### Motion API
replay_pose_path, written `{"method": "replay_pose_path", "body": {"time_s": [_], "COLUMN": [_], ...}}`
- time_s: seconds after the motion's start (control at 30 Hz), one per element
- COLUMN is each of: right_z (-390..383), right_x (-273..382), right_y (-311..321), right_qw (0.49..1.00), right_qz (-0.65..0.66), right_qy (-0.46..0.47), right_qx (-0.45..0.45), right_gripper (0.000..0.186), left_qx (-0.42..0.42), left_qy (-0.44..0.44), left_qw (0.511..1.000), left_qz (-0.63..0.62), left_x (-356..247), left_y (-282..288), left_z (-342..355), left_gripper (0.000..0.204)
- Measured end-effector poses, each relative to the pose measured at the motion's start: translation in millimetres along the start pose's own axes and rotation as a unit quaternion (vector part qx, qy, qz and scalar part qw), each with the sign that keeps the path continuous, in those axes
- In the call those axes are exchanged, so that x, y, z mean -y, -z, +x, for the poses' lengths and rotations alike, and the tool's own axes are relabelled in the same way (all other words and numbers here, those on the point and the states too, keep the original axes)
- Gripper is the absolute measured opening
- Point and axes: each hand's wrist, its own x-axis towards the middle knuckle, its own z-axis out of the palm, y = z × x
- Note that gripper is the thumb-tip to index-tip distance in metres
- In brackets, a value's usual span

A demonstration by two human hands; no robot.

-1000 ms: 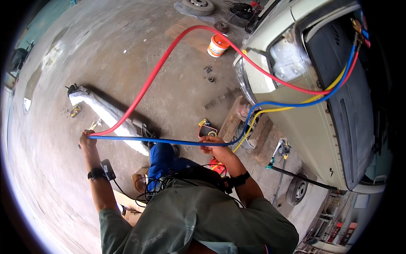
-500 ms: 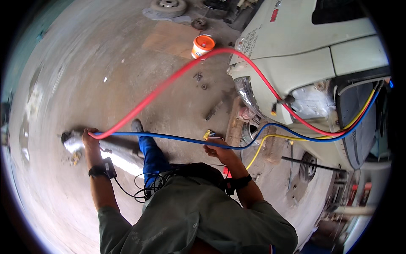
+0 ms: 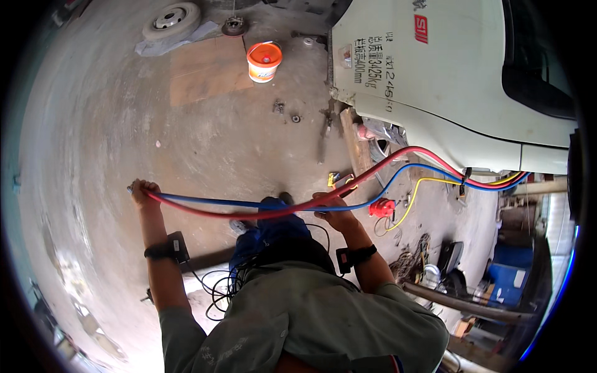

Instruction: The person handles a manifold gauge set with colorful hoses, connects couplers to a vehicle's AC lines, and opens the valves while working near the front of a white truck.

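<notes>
My left hand [image 3: 145, 194] grips the ends of a red hose [image 3: 249, 214] and a blue hose [image 3: 205, 201] at the left. My right hand [image 3: 336, 212] is closed round these same hoses farther along, its fingers partly hidden by them. Both hoses run rightward to the pale truck, alongside a yellow hose [image 3: 407, 211] that drops toward a red device [image 3: 382, 207] on the floor.
The truck cab [image 3: 454, 68] fills the upper right. An orange-lidded bucket [image 3: 263, 69], a cardboard sheet [image 3: 202, 84] and a tyre [image 3: 158, 28] lie on the floor beyond me. A wooden block [image 3: 351, 140] is beside the truck; assorted tools and containers are at lower right.
The high red loop has dropped beside the blue hose, and my right hand now holds it too. My left hand moved slightly right and up. The view has turned, shifting the bucket left.
</notes>
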Motion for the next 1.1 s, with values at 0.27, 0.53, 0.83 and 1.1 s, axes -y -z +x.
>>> {"method": "replay_pose_path", "body": {"time_s": [0.27, 0.53, 0.83, 1.1], "right_z": [103.5, 236.6, 293.0, 403.9], "right_x": [23.3, 71.5, 135.8, 190.9], "right_y": [-48.9, -67.9, -96.3, -94.9], "right_qw": [0.869, 0.877, 0.863, 0.638], "right_qz": [0.454, 0.459, 0.475, 0.608], "right_qy": [-0.158, -0.081, -0.001, 0.140], "right_qx": [-0.118, -0.120, -0.171, -0.451], "right_gripper": [0.032, 0.041, 0.084, 0.094], "left_qx": [-0.006, 0.006, 0.004, -0.068], "left_qy": [0.077, 0.225, 0.331, 0.437], "left_qw": [0.992, 0.963, 0.919, 0.877], "left_qz": [0.097, 0.145, 0.213, 0.190], "left_x": [-8.8, -12.2, 51.0, 64.2], "left_y": [-132.2, -205.9, -264.0, -362.8], "left_z": [127.1, 238.5, 370.2, 454.0], "left_gripper": [0.028, 0.035, 0.012, 0.019]}}
